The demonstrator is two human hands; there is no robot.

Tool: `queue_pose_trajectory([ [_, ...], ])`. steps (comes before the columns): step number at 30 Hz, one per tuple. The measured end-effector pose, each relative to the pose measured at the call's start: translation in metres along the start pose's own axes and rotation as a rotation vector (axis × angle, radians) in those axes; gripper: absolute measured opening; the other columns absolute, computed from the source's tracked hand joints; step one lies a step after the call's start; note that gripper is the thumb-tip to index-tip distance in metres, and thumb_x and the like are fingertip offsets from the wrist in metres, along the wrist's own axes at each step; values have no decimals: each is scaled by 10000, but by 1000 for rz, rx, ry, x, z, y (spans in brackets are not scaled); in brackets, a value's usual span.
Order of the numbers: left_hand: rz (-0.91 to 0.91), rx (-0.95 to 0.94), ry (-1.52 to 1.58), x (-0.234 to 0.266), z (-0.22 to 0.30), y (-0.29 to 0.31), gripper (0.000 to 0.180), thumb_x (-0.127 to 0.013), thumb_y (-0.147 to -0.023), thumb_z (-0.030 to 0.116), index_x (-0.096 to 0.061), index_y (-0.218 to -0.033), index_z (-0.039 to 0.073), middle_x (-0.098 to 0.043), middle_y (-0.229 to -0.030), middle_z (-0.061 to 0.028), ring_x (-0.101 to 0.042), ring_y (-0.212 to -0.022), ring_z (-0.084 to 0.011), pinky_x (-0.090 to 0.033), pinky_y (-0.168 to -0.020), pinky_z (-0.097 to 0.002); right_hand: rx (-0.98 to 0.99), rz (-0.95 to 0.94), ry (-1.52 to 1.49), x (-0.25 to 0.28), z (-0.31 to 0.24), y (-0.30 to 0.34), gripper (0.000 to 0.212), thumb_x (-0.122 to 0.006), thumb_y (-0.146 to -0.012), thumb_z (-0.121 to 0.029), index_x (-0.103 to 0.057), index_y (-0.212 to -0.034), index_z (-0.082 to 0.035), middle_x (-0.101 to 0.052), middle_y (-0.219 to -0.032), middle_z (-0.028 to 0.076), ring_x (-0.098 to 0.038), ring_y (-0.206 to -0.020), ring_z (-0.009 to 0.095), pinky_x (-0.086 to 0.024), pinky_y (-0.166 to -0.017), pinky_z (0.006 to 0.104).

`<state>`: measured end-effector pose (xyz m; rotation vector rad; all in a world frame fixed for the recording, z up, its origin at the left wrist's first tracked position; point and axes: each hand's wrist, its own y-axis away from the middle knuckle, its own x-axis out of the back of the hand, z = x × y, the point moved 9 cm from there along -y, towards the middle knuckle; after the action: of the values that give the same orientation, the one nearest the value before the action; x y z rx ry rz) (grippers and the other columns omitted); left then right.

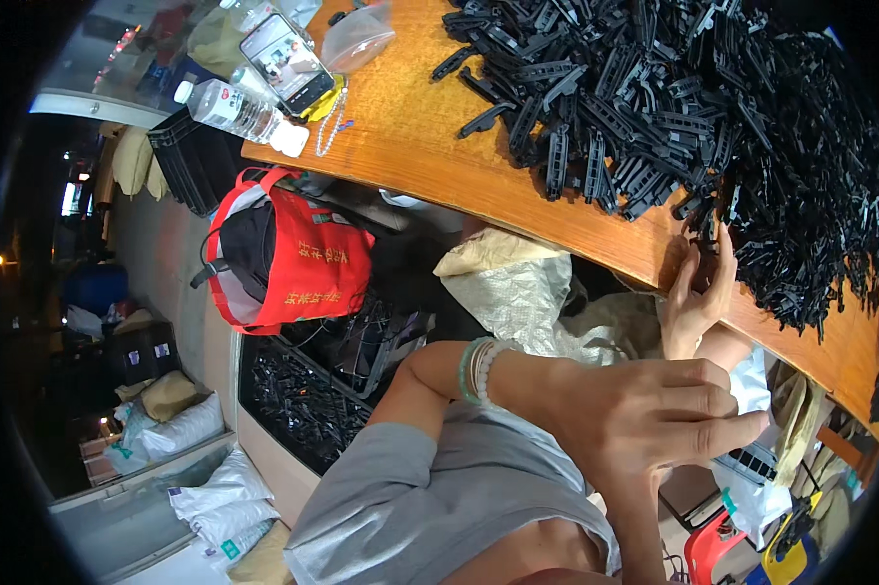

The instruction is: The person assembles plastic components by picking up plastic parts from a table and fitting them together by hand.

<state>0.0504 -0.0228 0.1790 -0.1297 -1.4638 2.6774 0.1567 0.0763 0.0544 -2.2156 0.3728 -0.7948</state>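
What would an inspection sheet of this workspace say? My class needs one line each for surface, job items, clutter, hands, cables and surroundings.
Surface: brown wooden table, its near edge slanting across the view.
Job items: a large heap of black slotted parts, adjoining a pile of finer-looking black pieces.
Clutter: a clear bottle and a phone at the table's left end.
Hands: right hand has its fingertips at the heap's lower edge; left hand, fingers curled, is nearer the camera, its grip hidden.
Cables: nothing seen clearly.
Surroundings: a red bag beside the table, more dark pieces below it, white sacks at lower left.
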Motion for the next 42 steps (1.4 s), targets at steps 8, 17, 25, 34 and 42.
queue_pose_trajectory([
  [8,15,38,59,-4,6,-15,432,-484,-837,205,-588,-892,-211,-638,-904,-276,-617,-754,-336,-526,-683,-403,-150,-37,-10,0,26,14,266,-607,-801,87,-576,-1057,24,-625,-958,148,-625,-793,248,-501,-674,286],
  [17,-129,-47,44,-12,8,-2,731,-333,-920,457,-563,-895,-236,-602,-974,-323,-599,-789,-404,-508,-740,-432,-105,-69,-2,-8,19,17,191,-623,-806,65,-598,-991,23,-648,-932,142,-638,-793,241,-510,-673,294],
  [25,-118,92,-120,-3,-34,26,486,-495,-921,299,-563,-1085,-153,-621,-884,-219,-585,-693,-274,-497,-655,-355,-69,-71,-150,5,16,9,200,-623,-777,93,-634,-963,21,-653,-934,142,-635,-825,250,-501,-760,309],
  [34,371,986,305,75,-138,98,251,-467,-939,62,-554,-1136,-66,-639,-963,-170,-650,-797,-215,-522,-753,-333,-439,-67,-473,34,20,13,125,-596,-854,-3,-641,-945,70,-608,-932,136,-596,-799,189,-491,-689,275],
  [42,242,1190,427,54,-150,107,192,-461,-947,71,-541,-1063,-60,-633,-937,-144,-630,-782,-182,-510,-716,-303,-442,-426,-752,8,-12,11,176,-618,-746,118,-666,-904,55,-649,-876,130,-642,-723,184,-511,-640,259],
])
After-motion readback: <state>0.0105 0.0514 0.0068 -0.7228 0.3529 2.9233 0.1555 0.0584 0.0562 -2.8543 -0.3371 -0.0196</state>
